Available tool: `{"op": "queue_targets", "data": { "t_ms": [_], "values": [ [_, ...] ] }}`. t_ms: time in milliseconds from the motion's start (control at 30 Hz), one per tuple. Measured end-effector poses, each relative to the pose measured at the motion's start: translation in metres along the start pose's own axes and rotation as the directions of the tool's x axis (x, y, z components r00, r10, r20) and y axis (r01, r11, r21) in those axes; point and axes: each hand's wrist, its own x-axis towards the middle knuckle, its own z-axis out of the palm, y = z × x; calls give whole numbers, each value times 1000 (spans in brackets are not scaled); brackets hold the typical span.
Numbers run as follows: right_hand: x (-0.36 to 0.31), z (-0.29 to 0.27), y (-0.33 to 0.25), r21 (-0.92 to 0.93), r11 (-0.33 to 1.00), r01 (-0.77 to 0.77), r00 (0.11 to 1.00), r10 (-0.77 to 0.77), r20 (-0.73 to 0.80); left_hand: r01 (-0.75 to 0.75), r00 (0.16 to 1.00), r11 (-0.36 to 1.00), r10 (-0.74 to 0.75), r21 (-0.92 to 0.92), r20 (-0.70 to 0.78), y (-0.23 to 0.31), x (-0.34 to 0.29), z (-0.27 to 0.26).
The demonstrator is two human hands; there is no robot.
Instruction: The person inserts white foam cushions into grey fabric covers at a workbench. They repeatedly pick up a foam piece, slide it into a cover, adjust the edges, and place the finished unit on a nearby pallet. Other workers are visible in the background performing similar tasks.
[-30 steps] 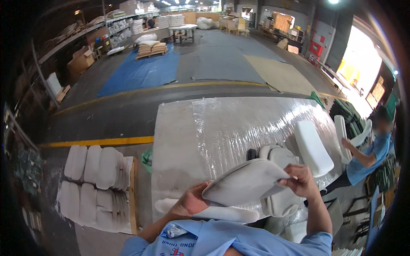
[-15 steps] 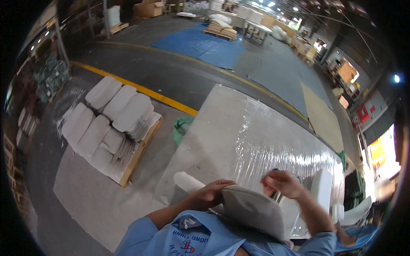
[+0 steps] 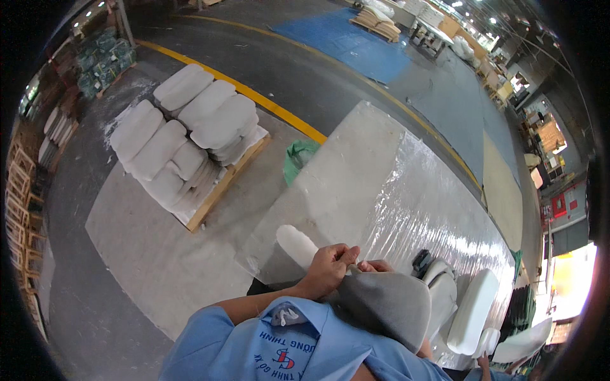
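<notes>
A grey fabric-covered pad (image 3: 387, 306), rounded like a seat cushion, is tilted up against my body above the table. My left hand (image 3: 329, 269) is closed with thumb and fingers pinched at its far left corner. Close beside it, my right hand (image 3: 376, 265) has its fingers bent over the far edge of the same pad. Most of my right forearm is hidden behind the pad. Just past my right hand, a black object (image 3: 421, 261) of unclear kind lies by some pale pads (image 3: 441, 286). A white rounded pad (image 3: 295, 244) lies by my left hand.
The table (image 3: 330, 178) is partly covered in shiny clear film. A long white pad (image 3: 473, 311) lies right. Stacked pale pads (image 3: 216, 114) fill a pallet (image 3: 229, 181) at left, near a green bag (image 3: 298, 159). Another person's hand (image 3: 484, 360) shows at lower right.
My right hand, raised and blurred to the right of the pad before, has come left to its far edge beside my left hand. The view has turned, shifting the surroundings.
</notes>
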Motion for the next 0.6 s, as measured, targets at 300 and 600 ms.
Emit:
{"op": "queue_targets", "data": {
  "t_ms": [300,600],
  "values": [
    [-44,-85,-5,452,890,-59,899,-149,412,239,660,941,24,-240,751,4,8,9],
    [-115,-105,-83,251,951,-179,969,214,-121,654,301,732,-17,-193,954,32,-2,61]
  ]
}}
